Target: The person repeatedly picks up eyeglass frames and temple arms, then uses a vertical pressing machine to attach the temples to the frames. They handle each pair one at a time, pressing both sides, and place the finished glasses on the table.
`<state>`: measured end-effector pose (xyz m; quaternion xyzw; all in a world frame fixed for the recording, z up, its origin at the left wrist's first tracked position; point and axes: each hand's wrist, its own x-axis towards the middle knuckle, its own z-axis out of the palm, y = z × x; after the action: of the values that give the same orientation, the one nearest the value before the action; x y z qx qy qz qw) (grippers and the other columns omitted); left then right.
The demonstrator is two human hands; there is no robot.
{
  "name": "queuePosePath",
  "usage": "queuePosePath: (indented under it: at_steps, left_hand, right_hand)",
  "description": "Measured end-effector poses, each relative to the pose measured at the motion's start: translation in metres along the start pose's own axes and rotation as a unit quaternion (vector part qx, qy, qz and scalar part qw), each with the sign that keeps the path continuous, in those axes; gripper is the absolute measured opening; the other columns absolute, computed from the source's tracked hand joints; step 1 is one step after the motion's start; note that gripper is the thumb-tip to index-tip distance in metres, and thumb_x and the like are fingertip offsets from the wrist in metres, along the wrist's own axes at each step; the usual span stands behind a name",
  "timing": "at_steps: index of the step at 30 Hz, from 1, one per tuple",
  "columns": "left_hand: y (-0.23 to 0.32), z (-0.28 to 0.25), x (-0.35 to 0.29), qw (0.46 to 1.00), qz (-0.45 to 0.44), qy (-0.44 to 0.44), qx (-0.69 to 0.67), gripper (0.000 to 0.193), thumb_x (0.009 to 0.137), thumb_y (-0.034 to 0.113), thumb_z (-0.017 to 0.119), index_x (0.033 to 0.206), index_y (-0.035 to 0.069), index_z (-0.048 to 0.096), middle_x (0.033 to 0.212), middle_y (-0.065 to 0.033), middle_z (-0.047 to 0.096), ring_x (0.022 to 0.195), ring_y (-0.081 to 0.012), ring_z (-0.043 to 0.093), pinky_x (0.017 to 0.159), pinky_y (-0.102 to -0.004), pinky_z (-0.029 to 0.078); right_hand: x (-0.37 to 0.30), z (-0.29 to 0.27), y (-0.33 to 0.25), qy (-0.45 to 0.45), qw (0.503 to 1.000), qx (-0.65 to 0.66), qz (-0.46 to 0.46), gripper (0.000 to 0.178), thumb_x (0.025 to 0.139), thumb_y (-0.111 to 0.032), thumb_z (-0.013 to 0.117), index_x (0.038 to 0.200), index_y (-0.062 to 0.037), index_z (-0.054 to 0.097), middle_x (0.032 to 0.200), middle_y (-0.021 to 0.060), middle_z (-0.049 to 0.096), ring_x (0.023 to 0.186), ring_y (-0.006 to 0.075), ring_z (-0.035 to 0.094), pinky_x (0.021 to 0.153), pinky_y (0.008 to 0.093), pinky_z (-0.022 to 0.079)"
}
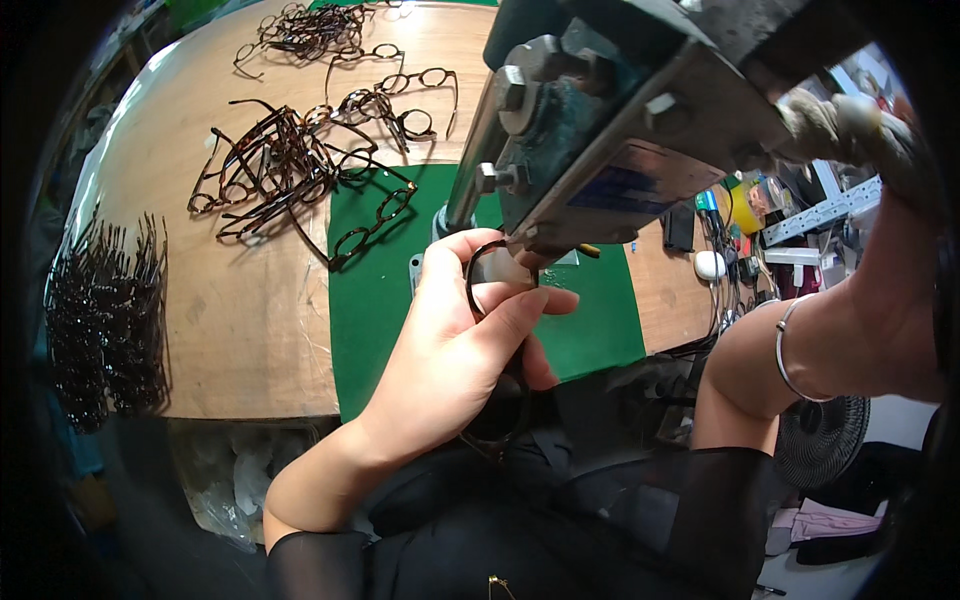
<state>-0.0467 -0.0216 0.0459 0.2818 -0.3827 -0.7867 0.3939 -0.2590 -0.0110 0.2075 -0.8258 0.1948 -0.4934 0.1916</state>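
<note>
My left hand (450, 335) pinches a dark tortoiseshell eyeglass frame (472, 285) between thumb and fingers. One round rim of the frame is up against the underside of a metal bench press head (610, 150); the rest hangs below my fingers, partly hidden. At the right edge, my raised right hand (900, 270) closes around the press's cloth-wrapped lever handle (840, 125). Its fingers are mostly in shadow, and a thin bangle circles the wrist. A green mat (385, 330) lies beneath the press.
Tangled eyeglass frames (290, 165) are heaped left of the press, with another pile (315, 30) farther back. Many dark temple arms (105, 320) stand bunched at the table's left edge. Cables, a white mouse (709, 265) and tools crowd the right side. A black fan (825, 440) stands below.
</note>
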Motion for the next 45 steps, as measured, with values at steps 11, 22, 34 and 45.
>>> queuePosePath:
  at_steps: [11, 22, 34, 45]
  left_hand:
    - [0.002, 0.015, -0.003, 0.995, 0.026, 0.035, 0.095, 0.036, 0.087, 0.004, 0.043, 0.117, 0.0, 0.024, 0.085, -0.0166, 0.058, 0.048, -0.0092, 0.046, 0.045, -0.0218, 0.043]
    - [-0.001, -0.014, -0.008, 0.998, 0.011, -0.028, -0.05, 0.036, 0.088, 0.008, 0.048, 0.116, 0.003, 0.027, 0.089, -0.0197, 0.059, 0.052, -0.0087, 0.049, 0.048, -0.0236, 0.047]
    - [-0.044, -0.147, -0.031, 0.738, 0.042, 0.129, 0.661, 0.025, 0.076, 0.004, 0.057, 0.099, 0.001, 0.047, 0.087, -0.0162, 0.058, 0.083, -0.0326, 0.056, 0.074, -0.0379, 0.044]
    - [-0.017, -0.158, 0.076, 0.849, 0.117, 0.153, 0.493, 0.025, 0.087, 0.027, 0.051, 0.078, 0.004, 0.057, 0.081, -0.0089, 0.063, 0.062, -0.0173, 0.055, 0.063, -0.0289, 0.046]
  right_hand:
    - [-0.05, 0.05, 0.026, 0.116, 0.991, -0.021, 0.065, 0.032, 0.087, -0.024, 0.044, 0.101, 0.004, 0.05, 0.091, 0.0116, 0.055, 0.079, 0.0187, 0.053, 0.073, 0.0314, 0.043]
    - [-0.074, 0.031, 0.036, 0.33, 0.94, -0.027, -0.086, 0.041, 0.087, -0.03, 0.045, 0.111, 0.0036, 0.048, 0.103, 0.0125, 0.055, 0.09, 0.0204, 0.054, 0.081, 0.0342, 0.041]
    - [-0.237, 0.137, 0.12, -0.11, 0.846, -0.421, 0.306, 0.033, 0.073, -0.009, 0.062, 0.105, 0.0006, 0.055, 0.106, 0.012, 0.054, 0.083, 0.0281, 0.051, 0.075, 0.0339, 0.045]
    - [-0.247, 0.121, 0.117, -0.075, 0.856, -0.389, 0.334, 0.031, 0.075, -0.009, 0.06, 0.105, -0.001, 0.055, 0.105, 0.0128, 0.055, 0.088, 0.0287, 0.052, 0.077, 0.0343, 0.044]
